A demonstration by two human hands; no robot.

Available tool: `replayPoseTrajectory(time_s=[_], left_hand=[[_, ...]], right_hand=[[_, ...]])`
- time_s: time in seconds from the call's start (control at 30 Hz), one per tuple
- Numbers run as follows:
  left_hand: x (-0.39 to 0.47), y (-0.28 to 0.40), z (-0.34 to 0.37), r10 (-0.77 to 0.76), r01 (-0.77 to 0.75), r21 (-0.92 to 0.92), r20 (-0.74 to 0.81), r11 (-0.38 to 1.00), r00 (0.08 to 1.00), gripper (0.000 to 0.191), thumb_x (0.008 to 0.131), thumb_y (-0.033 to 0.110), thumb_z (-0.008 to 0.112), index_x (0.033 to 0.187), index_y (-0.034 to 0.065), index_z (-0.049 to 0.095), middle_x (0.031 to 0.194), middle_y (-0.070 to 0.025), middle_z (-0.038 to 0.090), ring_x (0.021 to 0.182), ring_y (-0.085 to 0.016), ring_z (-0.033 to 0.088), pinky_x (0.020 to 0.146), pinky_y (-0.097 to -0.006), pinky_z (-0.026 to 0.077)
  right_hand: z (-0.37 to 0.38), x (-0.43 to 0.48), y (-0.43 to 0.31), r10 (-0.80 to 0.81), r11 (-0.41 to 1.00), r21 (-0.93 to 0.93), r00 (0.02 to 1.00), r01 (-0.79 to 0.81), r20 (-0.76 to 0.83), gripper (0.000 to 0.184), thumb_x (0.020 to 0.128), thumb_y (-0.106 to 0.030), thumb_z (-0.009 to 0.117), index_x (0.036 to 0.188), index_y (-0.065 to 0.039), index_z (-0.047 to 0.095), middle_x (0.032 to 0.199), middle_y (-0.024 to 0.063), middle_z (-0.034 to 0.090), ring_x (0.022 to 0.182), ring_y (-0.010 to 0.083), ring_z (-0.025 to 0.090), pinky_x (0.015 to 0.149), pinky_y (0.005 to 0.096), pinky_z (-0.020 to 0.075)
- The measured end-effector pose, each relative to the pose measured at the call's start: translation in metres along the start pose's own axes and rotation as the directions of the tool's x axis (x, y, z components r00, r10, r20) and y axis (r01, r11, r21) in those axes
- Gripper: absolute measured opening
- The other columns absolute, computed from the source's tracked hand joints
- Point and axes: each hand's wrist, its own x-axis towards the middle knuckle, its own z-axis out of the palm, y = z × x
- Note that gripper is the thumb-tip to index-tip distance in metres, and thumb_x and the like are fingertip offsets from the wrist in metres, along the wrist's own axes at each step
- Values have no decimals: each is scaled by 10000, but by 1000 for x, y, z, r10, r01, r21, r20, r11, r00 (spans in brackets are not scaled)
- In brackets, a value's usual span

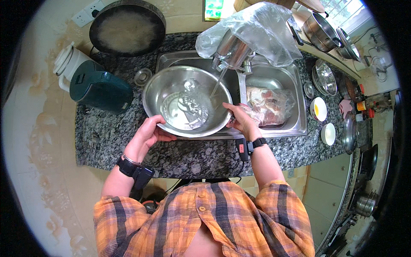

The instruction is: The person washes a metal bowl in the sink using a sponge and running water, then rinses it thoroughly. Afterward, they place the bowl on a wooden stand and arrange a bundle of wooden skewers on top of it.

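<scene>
My left hand [149,130] grips the near left rim of a large stainless steel basin [153,84], thumb over the edge. On the opposite side, my right hand [239,118] holds the basin's right rim. Water [192,109] pools and splashes inside, fed by a thin stream from the metal faucet [232,48] above. The basin is over the left bowl of a double sink [300,106]. In the right bowl lies a large piece of raw meat [268,104], partly covered by clear plastic, with a shiny rounded metal thing [265,83] behind it.
A clear plastic bag [257,29] drapes over the faucet. Left of the sink stand a dark green electric kettle [102,86], a white jug [69,61] and a round black pan [128,30]. To the right are two small white bowls [328,134], metal bowls [325,77] and a glass lid [350,131].
</scene>
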Motion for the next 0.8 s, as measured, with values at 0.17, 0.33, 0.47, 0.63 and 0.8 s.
replayPoseTrajectory(time_s=[0.17, 0.33, 0.47, 0.63, 0.8], left_hand=[[-5, -20, 2, -194, 203, -138, 77, 969, 978, 394, 803, 215, 459, 990, -119, 550, 882, -256, 636, 770, -403, 649, 640, -391, 585], [-25, -24, 12, -215, 233, -117, 150, 965, 965, 472, 830, 239, 426, 1133, -119, 473, 981, -276, 613, 808, -429, 636, 613, -368, 575], [-43, -15, 18, -222, 228, -34, 118, 973, 968, 474, 830, 250, 447, 1146, -102, 462, 994, -254, 608, 751, -404, 648, 579, -363, 567], [-62, -1, 13, -65, 63, 177, 6, 982, 998, 495, 817, 264, 489, 1155, -95, 440, 987, -220, 599, 655, -355, 658, 551, -367, 562], [-58, 4, 2, -10, 11, 179, -6, 984, 1000, 485, 805, 238, 494, 1144, -106, 453, 969, -213, 604, 651, -336, 661, 606, -390, 580]], right_hand=[[-7, -36, -28, 106, 990, -88, 994, -108, -25, 384, 809, -390, 634, 975, -75, 492, 691, 45, 514, 503, 238, 591, 400, 287, 474], [-15, -51, -47, 207, 968, -158, 977, -196, 54, 406, 812, -344, 615, 1030, -70, 411, 727, 93, 527, 541, 325, 644, 355, 322, 500], [-15, -54, -37, 173, 978, -136, 980, -159, 97, 384, 810, -296, 598, 1038, -30, 440, 737, 140, 576, 542, 335, 649, 344, 321, 506], [3, -45, -4, 215, 977, -44, 965, -211, 152, 370, 851, -301, 520, 1040, 16, 554, 817, 141, 654, 618, 293, 669, 417, 300, 514], [13, -40, 3, 129, 992, -28, 978, -126, 161, 287, 828, -223, 522, 988, 13, 553, 813, 108, 613, 658, 279, 660, 484, 329, 555]])
